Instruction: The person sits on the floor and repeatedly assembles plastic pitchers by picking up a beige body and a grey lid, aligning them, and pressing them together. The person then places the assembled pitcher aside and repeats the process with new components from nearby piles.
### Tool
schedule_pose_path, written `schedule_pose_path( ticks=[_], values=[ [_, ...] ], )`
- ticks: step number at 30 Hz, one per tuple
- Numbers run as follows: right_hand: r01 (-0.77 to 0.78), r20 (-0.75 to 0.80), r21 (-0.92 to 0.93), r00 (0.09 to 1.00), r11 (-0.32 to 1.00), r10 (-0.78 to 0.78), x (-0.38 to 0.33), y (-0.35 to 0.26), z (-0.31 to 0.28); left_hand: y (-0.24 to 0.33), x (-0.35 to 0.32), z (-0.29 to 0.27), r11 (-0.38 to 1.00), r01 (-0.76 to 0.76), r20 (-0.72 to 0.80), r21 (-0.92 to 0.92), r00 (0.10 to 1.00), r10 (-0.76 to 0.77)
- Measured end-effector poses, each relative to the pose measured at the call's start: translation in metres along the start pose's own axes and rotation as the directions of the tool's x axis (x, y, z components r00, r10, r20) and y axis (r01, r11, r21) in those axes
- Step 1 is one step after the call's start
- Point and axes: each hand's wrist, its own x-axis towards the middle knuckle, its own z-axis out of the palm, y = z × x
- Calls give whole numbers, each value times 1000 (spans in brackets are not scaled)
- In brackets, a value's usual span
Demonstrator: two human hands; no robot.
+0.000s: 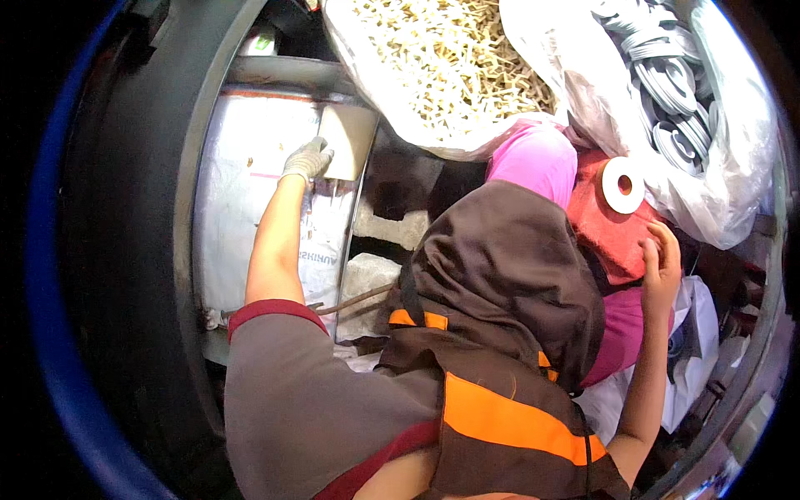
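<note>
Left hand (307, 161), in a pale knit glove, is at the left edge of a flat cream piece (348, 143) on the white-covered tabletop (242, 200). That piece sits near the far right corner of the white cover. Left grip: fingers close together over the edge; cannot tell from above if they're clamped on it or just resting. Right hand (662, 262) is bare, just beside the red block (602, 229) between the pink-clad knees (533, 158). Right grip: fingers bent, apart, nothing seen between them; contact with the block unclear. White ring (623, 185) lies on the block, red showing through its hole, neither hand on it. Supply side: open bag of small cream pieces (450, 75) straight ahead, clear bag of grey coiled parts (675, 100) far right, both apart from the hands. My read on the step: a reach or placement at the left-hand spot, with block and ring as the work station; can't say whether the hand is picking up, setting down or steadying. Next move, as I judge it, calls for a settled left hold on the cream piece or a clean release, with the right kept free near the ring.
</note>
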Motion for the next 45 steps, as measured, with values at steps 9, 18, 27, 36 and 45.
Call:
schedule_pose_path(
  ticks=[9,18,27,36,45],
  values=[
    [-2,21,-187,1000,982,6,-27,-8,-18,62,82,6,979,-15,-200,203,978,56],
    [-78,52,32,996,996,76,-22,7,3,5,-23,-53,992,-36,-785,117,609,114],
    [-194,528,385,848,902,-43,24,-160,61,185,-264,-167,69,-845,-586,530,-306,751],
    [-48,-123,609,980,792,155,-27,-81,28,264,-214,-107,1,-644,-547,-765,650,527],
    [-453,682,648,704,-613,201,-94,-61,49,345,-240,-81,-303,-834,-784,-460,222,580]
  ],
)
